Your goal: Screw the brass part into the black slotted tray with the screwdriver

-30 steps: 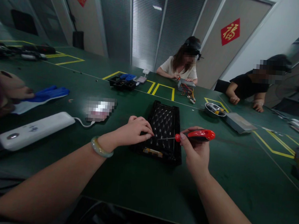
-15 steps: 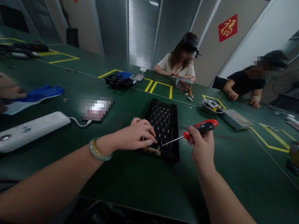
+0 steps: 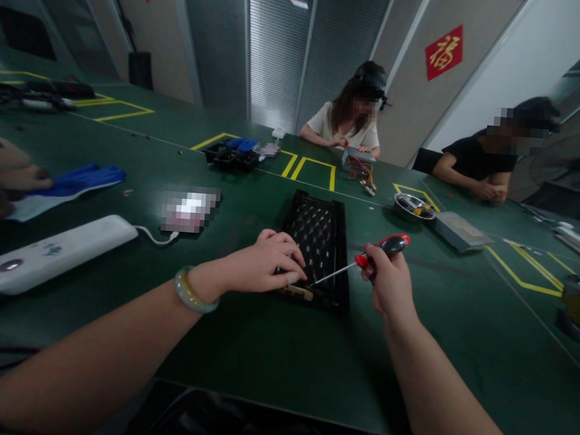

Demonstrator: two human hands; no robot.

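Note:
A black plastic panel (image 3: 340, 247) with a raised rim and a patterned middle lies on the green table in front of me. Along its near end runs a brownish strip (image 3: 299, 291). My left hand (image 3: 274, 263), fingers slightly apart, rests over the panel's left rim, with thumb and fingertips close to the strip. My right hand (image 3: 390, 274) is closed around the red and black handle of a screwdriver (image 3: 338, 272). The shaft slants down to the left, and its tip meets the panel's near end beside my left thumb. Whatever sits under the tip is too small to make out.
A white power strip (image 3: 64, 251) and a phone (image 3: 191, 210) lie left, near a blue glove (image 3: 84, 180). A black tray (image 3: 229, 159) stands farther back. To the right are a metal bowl (image 3: 412, 208) and a grey box (image 3: 462, 231). Two people sit opposite.
My right hand and the screwdriver handle have shifted slightly left, with the tip staying at the panel's near end. My left hand is nearly still. The person at right has brought both hands together.

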